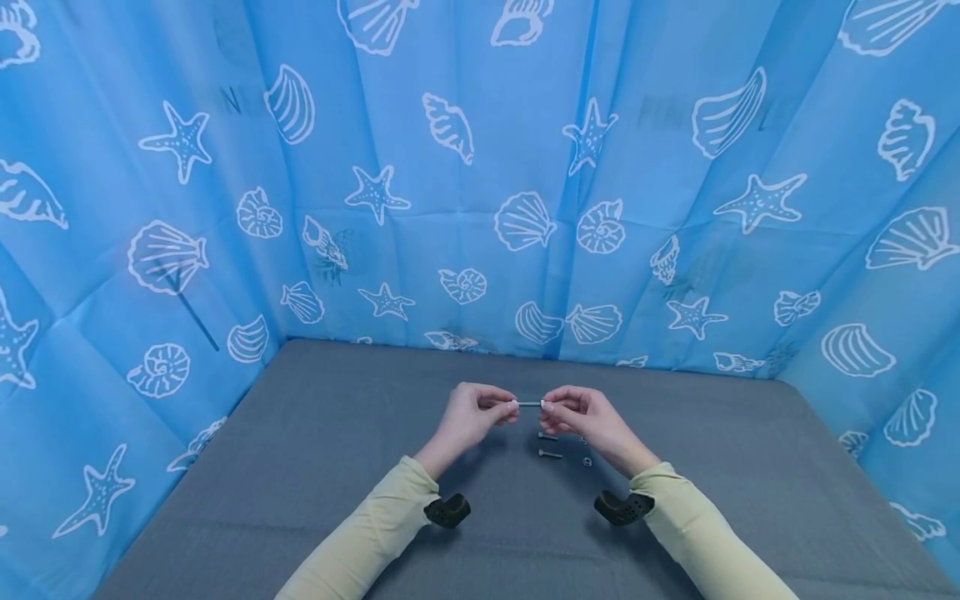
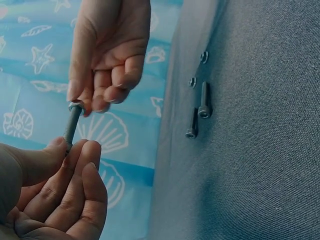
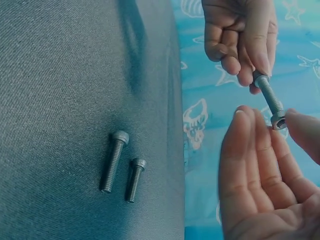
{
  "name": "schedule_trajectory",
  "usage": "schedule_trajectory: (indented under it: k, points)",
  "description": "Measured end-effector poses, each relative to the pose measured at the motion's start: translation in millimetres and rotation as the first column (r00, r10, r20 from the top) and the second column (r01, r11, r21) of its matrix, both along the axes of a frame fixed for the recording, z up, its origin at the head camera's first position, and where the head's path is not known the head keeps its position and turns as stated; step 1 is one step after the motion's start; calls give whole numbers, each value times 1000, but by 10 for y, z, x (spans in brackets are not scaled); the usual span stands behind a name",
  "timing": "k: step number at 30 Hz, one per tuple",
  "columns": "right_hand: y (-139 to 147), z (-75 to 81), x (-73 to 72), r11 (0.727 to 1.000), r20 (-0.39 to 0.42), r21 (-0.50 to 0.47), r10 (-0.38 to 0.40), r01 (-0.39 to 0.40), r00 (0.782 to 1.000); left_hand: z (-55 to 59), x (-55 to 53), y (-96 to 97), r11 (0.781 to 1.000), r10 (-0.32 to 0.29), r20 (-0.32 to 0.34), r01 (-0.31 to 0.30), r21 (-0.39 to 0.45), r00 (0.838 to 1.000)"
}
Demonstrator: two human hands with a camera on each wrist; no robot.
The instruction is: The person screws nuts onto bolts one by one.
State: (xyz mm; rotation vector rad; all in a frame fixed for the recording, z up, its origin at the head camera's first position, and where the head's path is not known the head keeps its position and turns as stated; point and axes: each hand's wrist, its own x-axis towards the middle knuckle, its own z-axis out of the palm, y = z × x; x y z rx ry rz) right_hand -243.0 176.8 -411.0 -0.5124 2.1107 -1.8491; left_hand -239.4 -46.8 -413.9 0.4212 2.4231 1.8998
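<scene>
My left hand [image 1: 476, 414] pinches the head of a grey metal bolt [image 3: 270, 97] between thumb and fingertips. At the bolt's other end sits a hex nut [image 3: 278, 120], and the thumb and fingers of my right hand [image 1: 588, 417] pinch it. Both hands hold the bolt raised over the table, lying about level between them in the head view. The left wrist view shows the nut end close under the right thumb, while the left fingers hide most of the bolt head. How far the nut is threaded on, I cannot tell.
Two socket-head bolts, a longer one [image 3: 114, 161] and a shorter one [image 3: 135, 180], lie on the grey cloth-covered table [image 1: 337, 500]. Two loose nuts, one nearer [image 1: 587, 462] and one partly behind the right hand, lie beside them. A blue shell-patterned curtain [image 1: 480, 183] surrounds the table's back and sides.
</scene>
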Motion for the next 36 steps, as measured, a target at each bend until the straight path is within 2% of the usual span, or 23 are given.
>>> schedule_trajectory:
  k: [4,7,13,22,31,36]
  points:
    - [-7,-2,-3,1000,26,27,6,-6,1000,-6,4,-4,1000,-3,-13,3,6,1000]
    - [-2,-5,3,1000,34,1,7,-7,999,-18,-2,-13,1000,-3,-21,3,-3,1000]
    - [21,1,22,999,1,-40,12,-12,1000,-32,-6,-18,1000,-7,-11,7,0,1000]
    - [-15,7,13,998,31,57,7,-8,1000,-33,3,-2,1000,-7,-20,7,-1,1000]
    - [-2,-3,25,1000,-8,2,-4,4,1000,-40,1,4,1000,-1,-5,1,-5,1000]
    - [-12,4,13,998,9,56,-24,23,1000,-42,-5,10,1000,-7,-11,7,-12,1000]
